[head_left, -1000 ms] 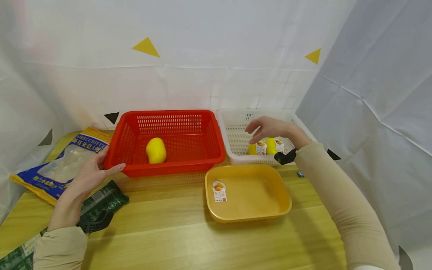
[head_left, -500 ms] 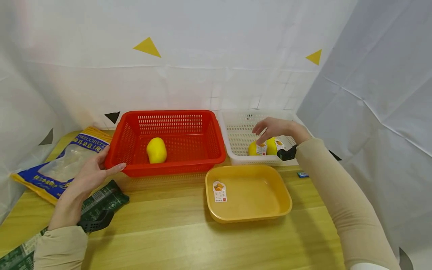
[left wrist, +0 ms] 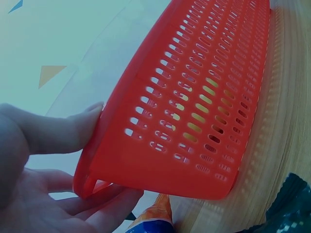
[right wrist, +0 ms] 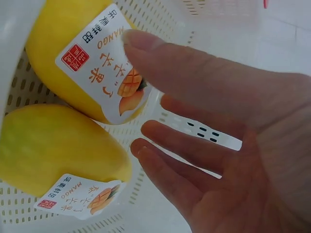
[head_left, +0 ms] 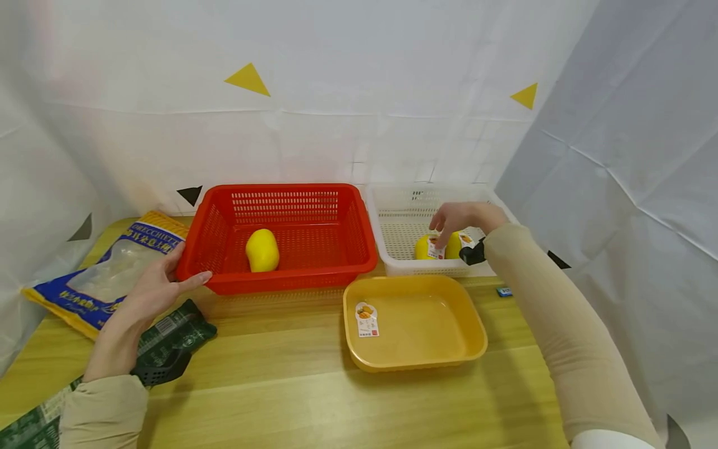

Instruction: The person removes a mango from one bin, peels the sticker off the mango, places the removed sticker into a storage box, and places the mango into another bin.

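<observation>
My left hand (head_left: pixel 154 288) grips the left front corner of a red plastic basket (head_left: pixel 291 276); in the left wrist view its thumb lies on the rim and the fingers reach round the outside. One yellow mango (head_left: pixel 262 251) sits in that basket. My right hand (head_left: pixel 462 218) reaches down into a white basket (head_left: pixel 412 267), fingers parted and loosely bent. Under it lie two labelled mangoes, a left one (head_left: pixel 422 247) and a right one (head_left: pixel 454 249). In the right wrist view the thumb (right wrist: pixel 194 73) overlaps the label (right wrist: pixel 104 63) of one mango, fingertips close by its end.
A shallow yellow tray (head_left: pixel 415 330) with a mango label stands in front of the white basket. At left lie a blue and yellow pasta bag (head_left: pixel 112 274) and green packets (head_left: pixel 174 330). A small blue item (head_left: pixel 504 292) lies right of the tray. White sheeting encloses the table.
My right hand has moved slightly right and down onto the mangoes in the white basket, its thumb now over a label. The left hand stays at the red basket's corner.
</observation>
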A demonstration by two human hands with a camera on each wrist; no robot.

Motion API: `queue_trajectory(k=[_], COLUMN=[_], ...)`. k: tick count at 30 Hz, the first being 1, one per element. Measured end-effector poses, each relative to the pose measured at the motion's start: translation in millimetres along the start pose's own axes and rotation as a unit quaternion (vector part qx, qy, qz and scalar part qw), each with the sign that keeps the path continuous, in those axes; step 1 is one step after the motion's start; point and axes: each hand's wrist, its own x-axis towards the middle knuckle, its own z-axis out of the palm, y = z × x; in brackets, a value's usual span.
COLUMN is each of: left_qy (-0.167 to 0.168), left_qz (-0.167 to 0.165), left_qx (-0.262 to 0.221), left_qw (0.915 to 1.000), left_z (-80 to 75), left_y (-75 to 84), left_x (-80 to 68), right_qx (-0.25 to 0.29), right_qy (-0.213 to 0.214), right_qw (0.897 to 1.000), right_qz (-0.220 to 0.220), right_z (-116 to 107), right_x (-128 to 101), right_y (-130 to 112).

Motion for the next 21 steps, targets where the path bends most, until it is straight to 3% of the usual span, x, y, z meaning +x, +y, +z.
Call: queue_trajectory(k=[4, 21], left_qy=[0.002, -0.003], left_qz=[-0.001, 0.005], left_qx=[-0.002, 0.003], left_qw=[1.0000, 1.0000], left_z=[0.7, -2.0], left_y=[-0.3, -0.3], left_x=[-0.1, 3.2], right_qx=[-0.009, -0.045], right_qy=[-0.017, -0.060], right_qw=[1.000, 0.997], right_qz=[0.016, 0.015], right_z=[0.4, 5.8], right_x=[2.9, 11.1], right_y=[-1.7, -13.3])
